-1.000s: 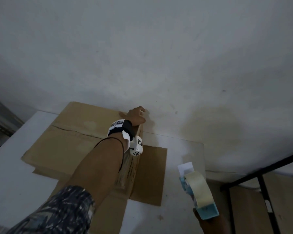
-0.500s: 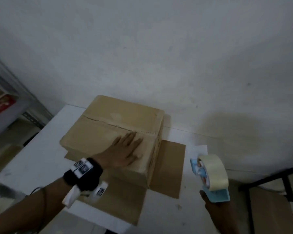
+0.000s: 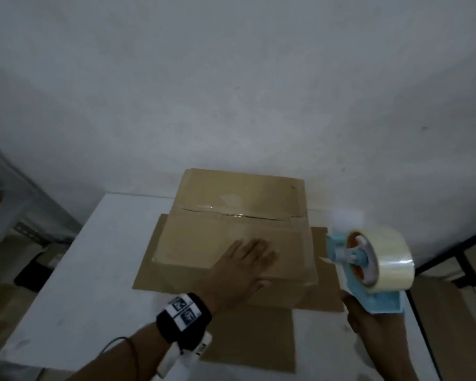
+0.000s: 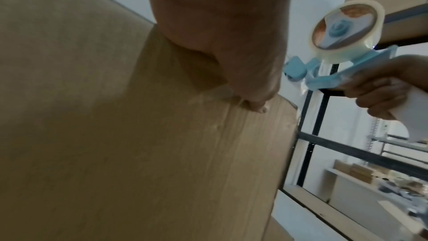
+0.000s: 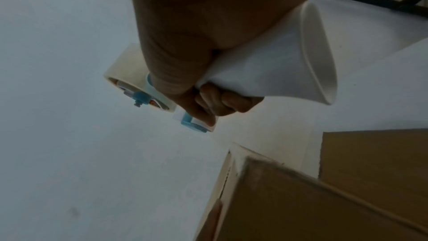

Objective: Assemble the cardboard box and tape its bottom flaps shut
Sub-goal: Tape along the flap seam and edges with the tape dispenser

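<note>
Brown cardboard box (image 3: 239,215) sits on the white table (image 3: 99,270), upside down, against the pale wall at 12 o'clock. Its 2 closed bottom flaps meet in a seam (image 3: 237,213) that runs from 9 to 3 o'clock and looks glossy with clear tape. Outer flaps lie flat on the table around the base. Left hand (image 3: 242,270) lies flat on the near flap, fingers straight and spread, holding nothing. Right hand (image 3: 368,320), at 3 o'clock of the box and clear of it, has its grip wrapped around the white handle of a light-blue tape dispenser with a clear tape roll (image 3: 377,259).
</note>
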